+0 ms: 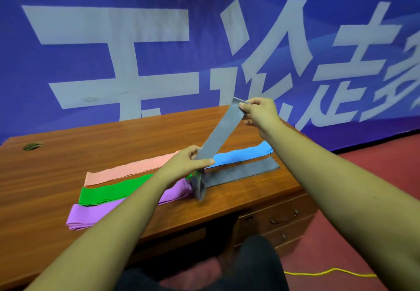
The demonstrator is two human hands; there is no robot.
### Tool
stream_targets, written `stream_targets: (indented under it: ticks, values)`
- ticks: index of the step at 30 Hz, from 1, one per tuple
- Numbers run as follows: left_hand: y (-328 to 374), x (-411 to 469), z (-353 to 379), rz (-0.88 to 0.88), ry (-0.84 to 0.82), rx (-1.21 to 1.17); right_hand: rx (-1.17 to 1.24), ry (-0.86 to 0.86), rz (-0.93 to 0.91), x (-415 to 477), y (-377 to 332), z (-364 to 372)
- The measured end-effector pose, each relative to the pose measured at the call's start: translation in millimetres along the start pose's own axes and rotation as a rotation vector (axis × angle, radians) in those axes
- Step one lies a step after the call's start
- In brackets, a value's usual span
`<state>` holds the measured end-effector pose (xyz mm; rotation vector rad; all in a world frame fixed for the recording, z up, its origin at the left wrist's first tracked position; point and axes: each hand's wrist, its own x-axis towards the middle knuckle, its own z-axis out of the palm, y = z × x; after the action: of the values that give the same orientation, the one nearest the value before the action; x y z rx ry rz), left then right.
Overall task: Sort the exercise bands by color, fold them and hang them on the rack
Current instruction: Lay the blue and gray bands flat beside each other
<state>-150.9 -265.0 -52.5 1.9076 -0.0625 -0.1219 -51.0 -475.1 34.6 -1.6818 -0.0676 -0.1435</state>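
both the left hand (pixel 185 162) and right hand (pixel 259 111) pinch the grey band (pixel 221 135) taut above the desk (pixel 91 145).

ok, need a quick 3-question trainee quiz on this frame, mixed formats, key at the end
1. Which band is held between the left hand and the right hand? A) pink B) grey C) green
2. True or false: the blue band lies on the desk.
3. Fill in: the green band lies between the pink band and the ____ band.
Key: 1 B, the grey band; 2 true; 3 the purple band.
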Motion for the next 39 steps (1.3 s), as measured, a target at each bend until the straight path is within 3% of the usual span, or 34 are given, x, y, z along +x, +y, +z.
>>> stream_targets:
  ticks: [6, 13, 20, 39]
  values:
    - [-14.6, 4.7, 1.4, 0.046, -0.006, 0.520, -0.158, 0.192, 0.038, 11.2, 54.6, -37.0]
    - [-34.4, 11.5, 6.7, 0.080, 0.003, 0.711, -0.285, 0.228, 0.114, 5.3, 121.4, -67.4]
    - [-64.1, 18.5, 20.5, 0.166, 0.148, 1.003, -0.448, 0.227, 0.097, -5.0, 164.7, -71.3]
    - [-85.1, 20.1, 16.5, 0.154, 0.081, 0.943, -0.715, 0.289, 0.002, -13.9, 196.5, -61.8]
